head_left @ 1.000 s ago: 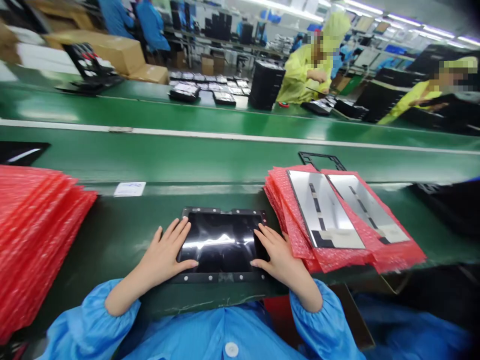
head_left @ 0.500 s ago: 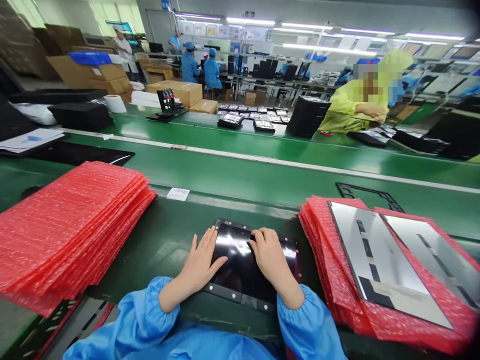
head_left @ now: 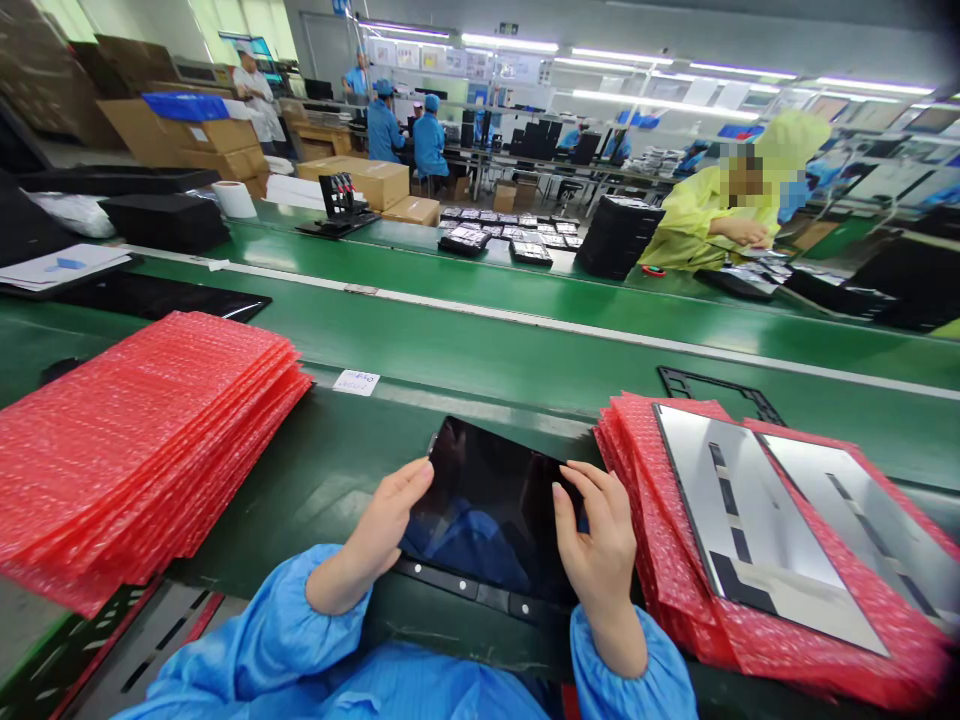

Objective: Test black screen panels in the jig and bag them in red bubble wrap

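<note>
Long-sleeved work smock (head_left: 435, 690), plain bright blue throughout, seen in part at the lower edge of the head view; the cloth appears thin, with a soft sheen and paler highlights along its creases. Left sleeve (head_left: 247, 635): loosely cut, rumpled into broad folds, narrowing to a gathered cuff (head_left: 341, 585) that ends short of the wrist. Right sleeve (head_left: 637, 680): of matching cut and colour, puffed behind its rounded edge. Left hand (head_left: 386, 515) and right hand (head_left: 606, 530): both bare, as are the short lengths of forearm emerging from the sleeves.
</note>
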Action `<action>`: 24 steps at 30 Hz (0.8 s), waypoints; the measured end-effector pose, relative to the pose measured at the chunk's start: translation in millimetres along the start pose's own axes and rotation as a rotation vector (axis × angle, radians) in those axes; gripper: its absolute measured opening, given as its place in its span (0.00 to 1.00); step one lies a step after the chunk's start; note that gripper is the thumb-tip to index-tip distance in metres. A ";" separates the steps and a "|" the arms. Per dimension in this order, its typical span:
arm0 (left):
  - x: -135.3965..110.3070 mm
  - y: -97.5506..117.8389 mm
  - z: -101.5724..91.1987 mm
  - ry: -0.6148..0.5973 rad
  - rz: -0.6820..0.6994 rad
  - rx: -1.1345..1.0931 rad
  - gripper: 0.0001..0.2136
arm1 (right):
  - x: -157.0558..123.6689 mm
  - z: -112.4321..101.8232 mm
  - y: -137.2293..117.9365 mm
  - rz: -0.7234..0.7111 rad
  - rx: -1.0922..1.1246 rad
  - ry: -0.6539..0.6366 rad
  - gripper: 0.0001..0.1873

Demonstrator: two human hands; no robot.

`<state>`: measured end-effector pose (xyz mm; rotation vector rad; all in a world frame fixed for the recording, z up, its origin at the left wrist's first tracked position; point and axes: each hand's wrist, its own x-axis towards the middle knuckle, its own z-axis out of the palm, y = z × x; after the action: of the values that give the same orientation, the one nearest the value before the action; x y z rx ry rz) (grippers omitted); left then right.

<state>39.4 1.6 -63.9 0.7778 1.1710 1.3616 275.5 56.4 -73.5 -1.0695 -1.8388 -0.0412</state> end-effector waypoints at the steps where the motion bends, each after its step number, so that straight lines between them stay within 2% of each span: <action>1: 3.5 2.4 -4.8 0.017 -0.023 -0.095 0.14 | -2.7 -6.1 -0.5 0.043 0.028 0.014 0.12; 3: 10.7 6.3 -15.6 0.097 -0.055 -0.264 0.14 | -10.2 -16.8 1.9 0.156 0.074 0.035 0.12; 6: 19.0 9.4 -29.7 0.266 -0.069 -0.402 0.14 | -22.6 -27.3 11.2 0.404 0.208 0.019 0.18; 9: 23.3 9.7 -37.6 0.268 -0.106 -0.513 0.15 | -29.9 -32.5 16.7 0.645 0.498 -0.166 0.24; 11: 25.0 9.3 -39.8 0.240 -0.157 -0.549 0.16 | -30.7 -34.3 13.7 0.728 0.691 -0.320 0.26; 14: 27.3 8.6 -41.7 0.216 -0.266 -0.553 0.19 | -29.2 -34.7 3.2 0.750 0.838 -0.434 0.25; 16: 29.2 7.7 -43.7 0.210 -0.316 -0.559 0.19 | -29.7 -34.1 -2.7 0.713 0.782 -0.451 0.23; 19: 32.3 4.5 -49.1 0.208 -0.353 -0.571 0.20 | -35.2 -32.6 -5.6 0.631 0.644 -0.431 0.20; 24: 35.1 -0.6 -55.9 0.223 -0.360 -0.547 0.21 | -42.8 -28.7 -7.1 0.648 0.702 -0.360 0.21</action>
<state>-18.2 24.2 -86.8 0.0221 0.9755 1.3880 297.3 11.4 -87.5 -1.1327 -1.5161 1.1526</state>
